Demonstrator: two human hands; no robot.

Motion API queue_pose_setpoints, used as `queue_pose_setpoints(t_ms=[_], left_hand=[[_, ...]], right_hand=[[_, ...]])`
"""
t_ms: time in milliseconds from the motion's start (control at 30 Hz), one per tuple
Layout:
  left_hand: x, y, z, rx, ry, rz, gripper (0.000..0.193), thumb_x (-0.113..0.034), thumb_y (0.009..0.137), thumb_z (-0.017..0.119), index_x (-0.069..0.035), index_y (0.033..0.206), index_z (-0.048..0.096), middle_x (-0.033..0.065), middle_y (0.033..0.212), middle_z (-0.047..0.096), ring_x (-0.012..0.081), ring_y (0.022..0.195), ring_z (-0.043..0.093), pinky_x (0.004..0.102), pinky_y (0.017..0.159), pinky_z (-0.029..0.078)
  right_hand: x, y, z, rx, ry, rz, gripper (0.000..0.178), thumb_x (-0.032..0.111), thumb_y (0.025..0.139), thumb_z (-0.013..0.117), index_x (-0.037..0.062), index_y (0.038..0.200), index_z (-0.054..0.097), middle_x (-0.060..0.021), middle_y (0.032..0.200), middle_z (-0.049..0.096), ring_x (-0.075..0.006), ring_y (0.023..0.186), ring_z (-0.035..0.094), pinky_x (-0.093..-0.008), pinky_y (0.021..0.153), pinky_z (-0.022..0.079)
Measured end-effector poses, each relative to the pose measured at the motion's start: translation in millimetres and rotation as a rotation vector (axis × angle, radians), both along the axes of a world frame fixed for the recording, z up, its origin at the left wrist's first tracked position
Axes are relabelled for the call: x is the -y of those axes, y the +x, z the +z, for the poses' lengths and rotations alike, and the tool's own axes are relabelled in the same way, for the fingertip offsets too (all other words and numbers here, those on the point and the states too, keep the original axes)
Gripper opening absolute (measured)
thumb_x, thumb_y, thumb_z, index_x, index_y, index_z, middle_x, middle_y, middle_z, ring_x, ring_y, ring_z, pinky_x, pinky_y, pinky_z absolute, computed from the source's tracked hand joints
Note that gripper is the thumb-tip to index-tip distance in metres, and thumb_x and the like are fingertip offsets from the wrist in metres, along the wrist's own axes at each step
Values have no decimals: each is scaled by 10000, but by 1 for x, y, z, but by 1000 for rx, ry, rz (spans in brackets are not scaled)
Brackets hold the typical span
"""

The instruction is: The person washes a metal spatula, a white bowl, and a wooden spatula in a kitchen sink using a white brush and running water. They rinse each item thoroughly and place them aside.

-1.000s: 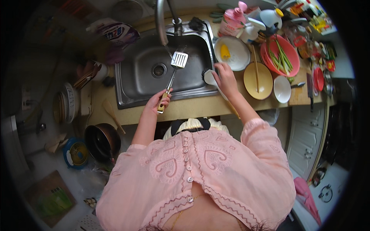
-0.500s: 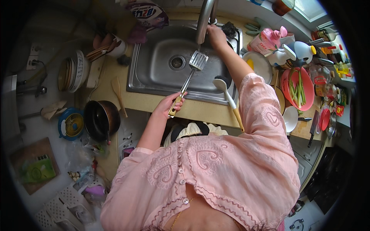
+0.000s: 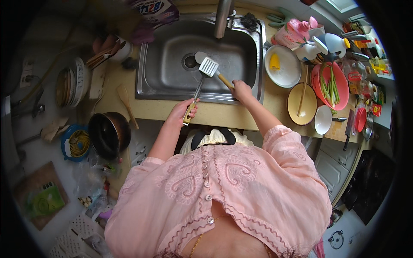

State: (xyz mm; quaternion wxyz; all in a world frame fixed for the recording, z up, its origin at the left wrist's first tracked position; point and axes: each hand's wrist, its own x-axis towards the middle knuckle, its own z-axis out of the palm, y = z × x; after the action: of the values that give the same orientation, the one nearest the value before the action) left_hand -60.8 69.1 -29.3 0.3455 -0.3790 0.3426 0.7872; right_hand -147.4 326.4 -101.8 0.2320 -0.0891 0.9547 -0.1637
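My left hand (image 3: 184, 111) is closed round the yellowish handle of a slotted metal turner (image 3: 209, 67), which points up over the near part of the sink. In my right hand (image 3: 242, 91) is a wooden-handled utensil (image 3: 224, 80) with a pale rounded head. It crosses behind the turner, which covers its middle, so whether its head is a ladle or a spatula I cannot tell. Both heads meet over the stainless steel sink (image 3: 172, 88), close to the drain (image 3: 189, 62). Above hangs the tap (image 3: 223, 19), with no stream visible from it.
To the right stand a white bowl (image 3: 292, 77) with a yellow item, a yellow bowl (image 3: 297, 114), a pink basin (image 3: 344, 96) with green stalks, several bottles and a knife (image 3: 349, 122). At left are a wooden spatula (image 3: 125, 101), a dark pot (image 3: 103, 146) and stacked plates (image 3: 79, 81).
My right hand has left the tap and picked up the wooden-handled utensil from the sink's right edge. The water stream has stopped. The turner has moved slightly left and down.
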Motion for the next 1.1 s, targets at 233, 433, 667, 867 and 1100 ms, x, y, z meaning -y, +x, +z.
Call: queue_pose_setpoints(t_ms=[233,433,667,867,1100], left_hand=[[9,6,13,-67,-68,66,278,-223,913,457,-12,1087,509,38,721,478,53,488,410,168,374,328],[25,23,32,-102,-191,177,274,-216,911,464,-12,1083,527,48,698,496,70,496,419,186,391,329],[46,38,46,-122,-383,392,241,-196,896,500,-13,1040,563,63,691,520,84,498,436,204,398,336],[67,28,50,-178,-298,306,279,-219,895,502,-11,1074,552,58,712,522,73,499,427,199,400,332],[103,-10,42,-297,-246,81,276,-228,912,455,-9,1051,548,53,692,528,65,484,422,185,381,316]], right_hand=[[17,-35,-26,-74,69,37,162,135,771,529,52,897,588,-147,930,607,-321,861,602,-424,718,495],[35,-85,-61,-132,158,17,219,134,840,423,100,1008,558,-112,1043,545,-291,981,543,-436,763,467],[30,-82,-103,-27,245,113,227,144,814,477,88,1023,546,-124,1023,566,-275,980,550,-439,762,442],[35,-89,-4,421,-352,-41,232,229,849,485,16,933,524,-90,785,579,-173,629,589,-293,488,473],[-8,-72,82,1256,-1493,-467,331,282,902,488,58,1147,477,12,770,455,-25,494,320,-155,400,291]])
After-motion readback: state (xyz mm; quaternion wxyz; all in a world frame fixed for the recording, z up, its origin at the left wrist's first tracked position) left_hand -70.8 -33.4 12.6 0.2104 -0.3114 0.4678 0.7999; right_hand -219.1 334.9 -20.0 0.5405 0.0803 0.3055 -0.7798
